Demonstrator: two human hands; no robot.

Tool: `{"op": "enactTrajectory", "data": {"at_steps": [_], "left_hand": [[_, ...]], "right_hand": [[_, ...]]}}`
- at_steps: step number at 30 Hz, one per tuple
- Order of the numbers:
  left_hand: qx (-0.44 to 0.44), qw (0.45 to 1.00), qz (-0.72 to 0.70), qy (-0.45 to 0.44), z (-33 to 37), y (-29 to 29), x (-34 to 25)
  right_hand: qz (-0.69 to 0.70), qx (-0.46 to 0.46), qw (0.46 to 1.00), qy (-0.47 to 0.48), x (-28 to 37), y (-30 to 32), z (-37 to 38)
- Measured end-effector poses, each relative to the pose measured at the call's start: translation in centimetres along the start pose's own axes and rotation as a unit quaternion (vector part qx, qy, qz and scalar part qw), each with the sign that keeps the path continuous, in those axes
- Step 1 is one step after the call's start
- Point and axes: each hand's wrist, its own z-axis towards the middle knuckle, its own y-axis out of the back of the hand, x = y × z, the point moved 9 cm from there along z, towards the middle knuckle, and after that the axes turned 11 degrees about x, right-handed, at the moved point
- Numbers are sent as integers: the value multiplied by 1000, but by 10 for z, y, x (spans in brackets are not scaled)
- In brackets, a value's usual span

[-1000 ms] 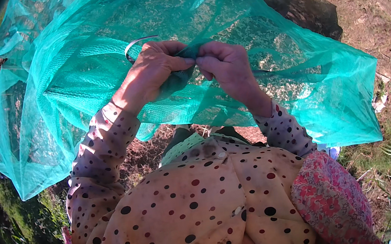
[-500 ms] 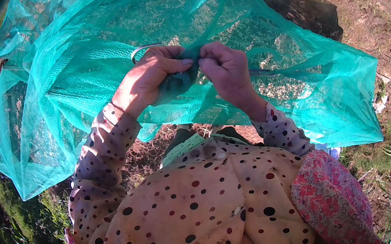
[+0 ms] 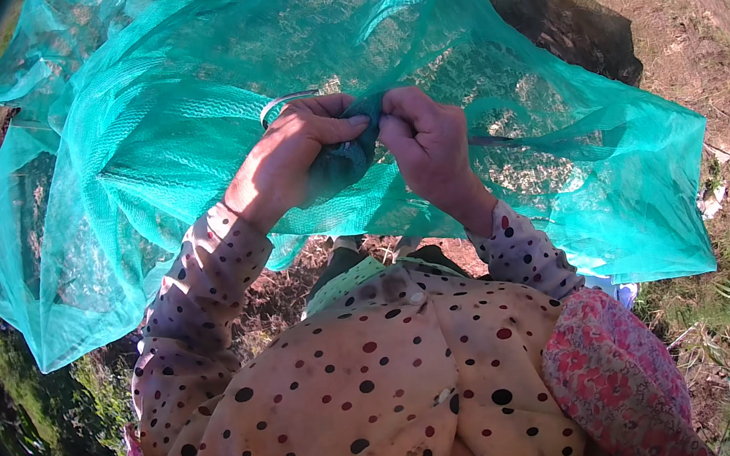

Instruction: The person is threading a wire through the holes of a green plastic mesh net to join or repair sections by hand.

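Green mesh netting (image 3: 155, 131), bunched in left hand (image 3: 291, 152), pinched by right hand (image 3: 429, 140) just beside

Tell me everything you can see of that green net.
The net is blue-green, a thin, see-through mesh that looks like plastic. It spreads wide across the view and runs past the picture's top edge; ground shows through it in places. Overlapping folds make its left part denser, and pointed corners stick out at lower left and lower right. Near the middle it bunches up, darker, gripped by the left hand and the right hand, which are close together.
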Motion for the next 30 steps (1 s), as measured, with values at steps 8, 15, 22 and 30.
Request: {"op": "enactTrajectory", "data": {"at_steps": [8,15,22,30], "left_hand": [[2,997,80,-4,7,4,2],[-91,875,446,-163,-3,-2,-30],[-156,733,604,-271,-1,-18,-31],[-202,737,589,-263,-8,-13,-36]], "right_hand": [[19,25,996,-81,-19,3,-4],[66,36,993,-89,-33,1,-6],[-11,16,1000,-21,1,-4,10],[40,54,998,-9,-11,-15,11]]}}
